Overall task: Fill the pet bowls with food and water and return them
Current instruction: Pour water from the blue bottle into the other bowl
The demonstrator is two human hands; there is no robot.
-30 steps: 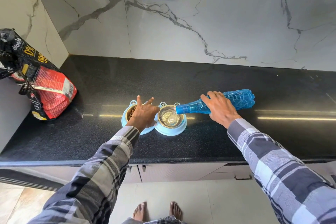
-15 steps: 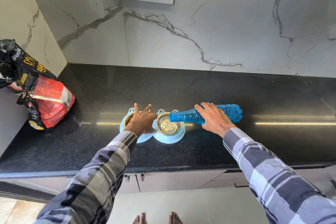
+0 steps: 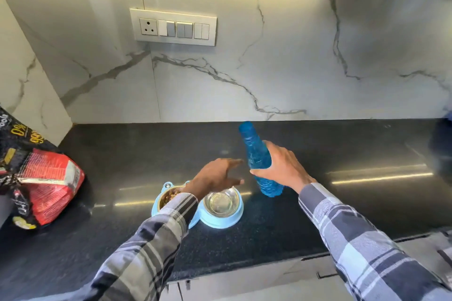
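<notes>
On the black counter [image 3: 342, 215], just right of the bowls, my right hand [image 3: 281, 168] is wrapped around the lower half of the blue bottle [image 3: 256, 154], thumb on the near side and fingers round the back. The bottle stands nearly upright, its long axis leaning a little so the open neck tips up and to the left, toward the wall; its base looks to be at or just above the counter, I cannot tell which. My left hand [image 3: 215, 176] hovers with fingers spread and nothing in it, above the back rim of the blue double feeder [image 3: 220, 221], reaching toward the bottle.

The feeder sits below and left of the bottle's base, near it but apart. Its right steel bowl [image 3: 221, 203] holds water; its left bowl [image 3: 168, 198], partly under my sleeve, holds kibble. I judge both fills done, so the next move is setting the bottle down and lifting the feeder, and the left hand is the nearer one. The food bag [image 3: 41, 183] lies well away to the left.
</notes>
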